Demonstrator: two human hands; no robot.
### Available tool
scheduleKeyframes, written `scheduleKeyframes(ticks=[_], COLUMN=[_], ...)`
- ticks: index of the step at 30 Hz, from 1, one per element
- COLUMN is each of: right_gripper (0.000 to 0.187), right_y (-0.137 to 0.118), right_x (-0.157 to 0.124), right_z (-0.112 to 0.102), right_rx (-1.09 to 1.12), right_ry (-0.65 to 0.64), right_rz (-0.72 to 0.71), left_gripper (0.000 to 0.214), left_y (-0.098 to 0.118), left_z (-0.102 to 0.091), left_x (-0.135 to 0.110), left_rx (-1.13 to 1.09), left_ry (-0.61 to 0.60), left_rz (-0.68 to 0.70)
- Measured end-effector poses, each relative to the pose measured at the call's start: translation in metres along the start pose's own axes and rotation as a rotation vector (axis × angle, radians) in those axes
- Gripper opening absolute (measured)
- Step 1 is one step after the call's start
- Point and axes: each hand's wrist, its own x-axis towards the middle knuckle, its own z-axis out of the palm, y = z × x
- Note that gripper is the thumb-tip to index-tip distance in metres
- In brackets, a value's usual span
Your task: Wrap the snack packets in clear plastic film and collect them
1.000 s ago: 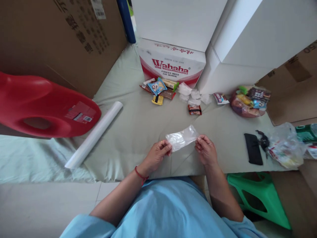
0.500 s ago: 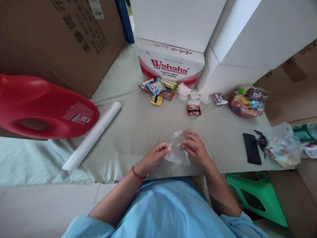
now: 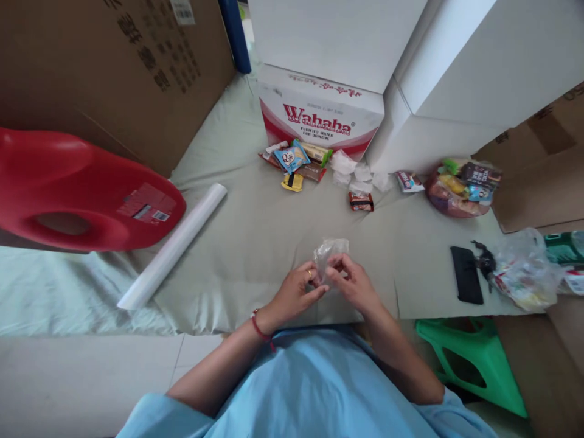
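A small clear plastic bag (image 3: pixel 335 247) is between my hands, above the near part of the cloth-covered surface. My right hand (image 3: pixel 351 281) pinches it with thumb and fingertips. From the other side, my left hand (image 3: pixel 301 292) curls its fingers against the bag's left edge, its thumb stretched towards my right hand. Beyond them lies a red-brown wrapped snack (image 3: pixel 361 202), next to several crumpled clear bags (image 3: pixel 360 176). Left of those, a pile of packaged snacks includes a blue packet (image 3: pixel 292 157) and a yellow packet (image 3: pixel 292 182).
A white water carton (image 3: pixel 319 112) stands behind the snacks. At left are a white roll (image 3: pixel 173 246) and a large red jug (image 3: pixel 91 194). On the right sit a bowl of snacks (image 3: pixel 458 191), a black phone (image 3: pixel 466 275), keys (image 3: pixel 484 261) and a plastic bag (image 3: pixel 524 274). Below is a green stool (image 3: pixel 474 359).
The clear bag has been turned and gathered, and now points away from me. My hands have come closer together, and my left thumb has left the bag.
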Motion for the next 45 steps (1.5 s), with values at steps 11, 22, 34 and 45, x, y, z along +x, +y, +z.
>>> scheduleKeyframes(ticks=[11,22,34,45], right_gripper=[0.028,0.032,0.027,0.029], right_y=[0.014,0.042,-0.041,0.004], right_x=[0.001,-0.083,-0.059,0.015], right_z=[0.006,-0.027,-0.078,-0.002], right_rx=[0.164,0.003,-0.362,0.005], right_ry=[0.122,0.037,0.439,0.223], right_rz=[-0.101,0.133,-0.265,-0.083], left_gripper=[0.046,0.033,0.028,0.032], left_y=[-0.01,-0.014,0.006,0.001], left_z=[0.007,0.0,0.021,0.01], left_x=[0.007,0.02,0.015,-0.001], left_rx=[-0.504,-1.077,-0.704,-0.625], left_ry=[0.295,0.428,0.337,0.496], left_rz=[-0.334,-0.398,-0.193,-0.234])
